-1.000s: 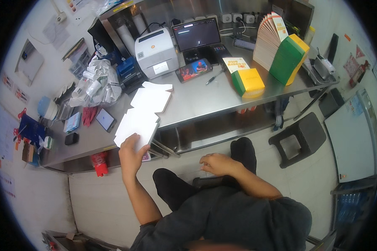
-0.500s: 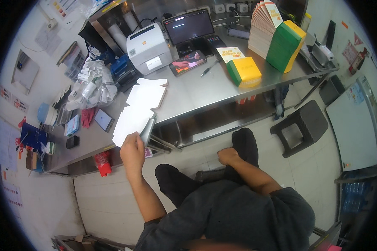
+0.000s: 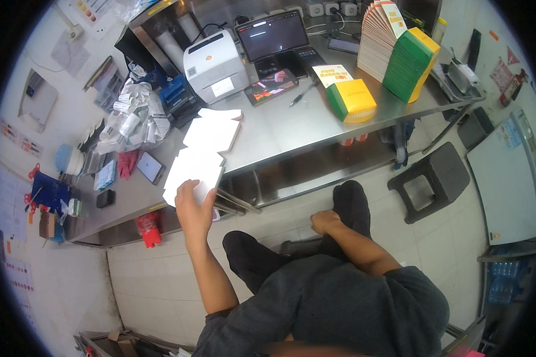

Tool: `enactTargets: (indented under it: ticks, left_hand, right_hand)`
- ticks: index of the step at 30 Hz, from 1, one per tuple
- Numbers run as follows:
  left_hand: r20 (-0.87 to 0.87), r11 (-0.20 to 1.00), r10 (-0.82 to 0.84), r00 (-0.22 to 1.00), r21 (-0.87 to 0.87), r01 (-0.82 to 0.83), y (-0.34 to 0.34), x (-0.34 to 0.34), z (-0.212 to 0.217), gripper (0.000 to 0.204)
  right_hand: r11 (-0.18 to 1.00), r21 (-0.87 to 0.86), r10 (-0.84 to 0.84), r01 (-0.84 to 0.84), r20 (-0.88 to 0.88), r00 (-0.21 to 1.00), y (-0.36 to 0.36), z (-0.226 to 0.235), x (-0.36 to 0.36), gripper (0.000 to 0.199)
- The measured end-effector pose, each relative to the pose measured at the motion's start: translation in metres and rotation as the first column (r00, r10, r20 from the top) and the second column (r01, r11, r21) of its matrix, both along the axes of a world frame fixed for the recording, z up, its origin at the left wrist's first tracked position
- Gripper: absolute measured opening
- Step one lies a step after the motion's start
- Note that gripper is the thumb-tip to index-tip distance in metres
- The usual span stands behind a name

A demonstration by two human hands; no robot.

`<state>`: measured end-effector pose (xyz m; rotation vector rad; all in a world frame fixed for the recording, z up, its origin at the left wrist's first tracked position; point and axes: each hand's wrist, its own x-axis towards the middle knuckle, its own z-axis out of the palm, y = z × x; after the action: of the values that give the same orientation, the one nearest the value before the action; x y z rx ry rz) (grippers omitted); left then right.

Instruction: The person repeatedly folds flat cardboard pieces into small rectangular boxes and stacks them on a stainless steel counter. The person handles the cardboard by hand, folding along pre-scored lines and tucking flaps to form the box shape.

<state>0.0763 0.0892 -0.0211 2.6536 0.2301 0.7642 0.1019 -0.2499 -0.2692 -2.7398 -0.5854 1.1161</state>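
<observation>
Left hand point(image 3: 195, 209) (fingers point(image 3: 188, 185) half-spread) on white cardboard point(image 3: 192, 168)

"What do you work at?"

"A long, shiny stainless-steel table point(image 3: 274, 135). On my left, flat white cut-out cardboard sheets point(image 3: 190, 164) lie stacked, poking past its front edge."

"Behind those?"

"I've a boxy pale-grey label printer point(image 3: 217, 66), a black rectangular phone point(image 3: 272, 87) with its screen lit, and a slim dark pen point(image 3: 304, 95)."

"Further right?"

"A squat yellow-and-green card bundle point(image 3: 354, 100), then a taller green-and-yellow fanned stack point(image 3: 412, 65)."

"And the floor?"

"Pale tiles point(image 3: 149, 271), with a dark-grey plastic stool point(image 3: 452, 175) standing on my right."
</observation>
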Motion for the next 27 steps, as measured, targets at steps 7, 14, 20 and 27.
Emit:
enactTargets:
  ticks: [7,14,20,27]
  left_hand:
    - [-0.166,0.998,0.032,0.986,0.064,-0.021,0.010,0.012,0.012,0.044]
    - [-0.193,0.999,-0.003,0.981,-0.043,-0.005,0.019,0.011,0.019,0.041]
    - [-0.123,0.989,-0.057,0.991,0.130,0.073,0.012,0.009,0.020,0.023]
    - [-0.083,0.995,-0.007,0.997,0.099,0.015,0.016,0.007,0.014,0.014]
  right_hand:
    - [1.000,0.011,0.009,-0.009,0.002,1.000,-0.003,0.001,0.001,0.038]
    - [1.000,0.008,0.012,-0.012,-0.003,1.000,0.000,0.004,0.001,0.037]
    - [1.000,0.002,0.012,-0.012,-0.011,1.000,-0.001,0.004,0.001,0.037]
    - [1.000,0.013,0.002,-0.002,-0.004,1.000,-0.001,0.003,0.000,0.037]
